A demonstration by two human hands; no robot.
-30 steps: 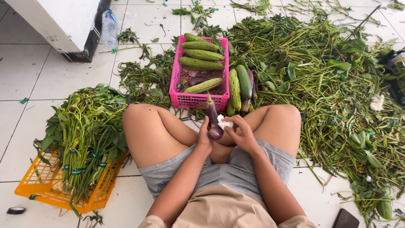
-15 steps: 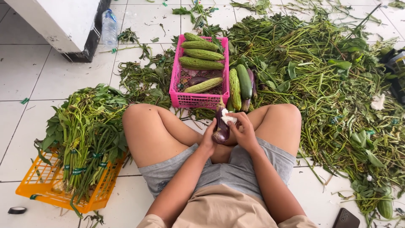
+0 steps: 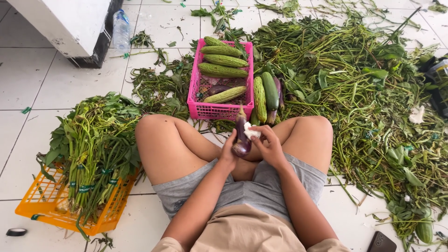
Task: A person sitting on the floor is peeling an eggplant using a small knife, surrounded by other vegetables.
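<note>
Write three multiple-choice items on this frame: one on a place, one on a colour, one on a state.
1. Where is the yellow crate?
A. At the person's left, on the floor
B. Behind the pink basket
C. On the lap

2. What colour is the basket with the ridged gourds?
A. Blue
B. Pink
C. White

3. How is the eggplant?
A. Lying in the basket
B. Held in the left hand
C. Cut in half

Key: A, it bears bundled greens beside the left knee; B, its mesh walls are pink; B, while the right hand presses a white wad against it.

White tiled floor [image 3: 56,93], pink crate [image 3: 219,109], orange crate [image 3: 37,210], loose green stalks [image 3: 364,93], plastic bottle [image 3: 121,30], tape roll [image 3: 16,232]
</note>
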